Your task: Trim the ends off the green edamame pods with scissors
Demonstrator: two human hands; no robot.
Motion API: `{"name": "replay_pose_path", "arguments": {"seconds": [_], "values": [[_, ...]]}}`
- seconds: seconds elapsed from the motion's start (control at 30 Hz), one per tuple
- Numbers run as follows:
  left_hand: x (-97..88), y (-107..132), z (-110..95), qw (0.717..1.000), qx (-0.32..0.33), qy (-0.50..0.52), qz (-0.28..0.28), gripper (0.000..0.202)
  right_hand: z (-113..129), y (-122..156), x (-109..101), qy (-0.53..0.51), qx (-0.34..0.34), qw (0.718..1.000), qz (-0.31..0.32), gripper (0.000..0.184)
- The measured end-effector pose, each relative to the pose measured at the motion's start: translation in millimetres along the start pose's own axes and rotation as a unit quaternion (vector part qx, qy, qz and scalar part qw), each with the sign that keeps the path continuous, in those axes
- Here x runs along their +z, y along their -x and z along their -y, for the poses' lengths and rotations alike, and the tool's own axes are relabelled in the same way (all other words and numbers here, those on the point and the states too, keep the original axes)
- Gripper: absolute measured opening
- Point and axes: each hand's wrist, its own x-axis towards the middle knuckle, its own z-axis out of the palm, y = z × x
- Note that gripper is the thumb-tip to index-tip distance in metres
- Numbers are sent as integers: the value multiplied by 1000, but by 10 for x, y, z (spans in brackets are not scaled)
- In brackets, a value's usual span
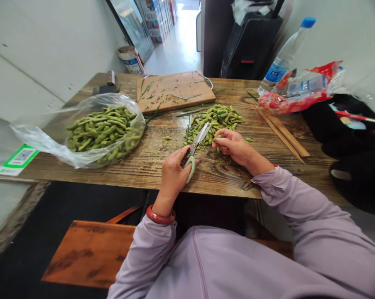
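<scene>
My left hand (175, 168) is closed round the green handles of a pair of scissors (196, 149), whose blades point up and away, slightly parted. My right hand (235, 148) pinches a green edamame pod (217, 143) between thumb and fingers, just right of the blade tips. Behind both hands a loose pile of edamame pods (221, 116) lies on the wooden table (156, 162), with trimmed bits scattered about. To the left, a clear plastic bag (115, 99) lies open with many more pods (103, 126) inside.
A wooden cutting board (177, 89) with green scraps lies at the back. Wooden sticks (282, 133), a water bottle (277, 62), a red-and-clear wrapper (308, 89) and a black bag (355, 153) are on the right. A QR card (17, 160) sits at the left edge.
</scene>
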Motion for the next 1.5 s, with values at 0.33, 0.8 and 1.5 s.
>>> {"name": "replay_pose_path", "arguments": {"seconds": [0.33,0.8,1.5], "values": [[10,-12,5,999,6,35,28,54,-24,-22,-36,-47,-25,998,-34,37],[9,-11,17,996,61,18,66,59,-43,19,22,-62,-29,998,6,45],[-13,-9,-23,996,41,34,67,54,-54,49,76,126,-132,983,9,42]]}}
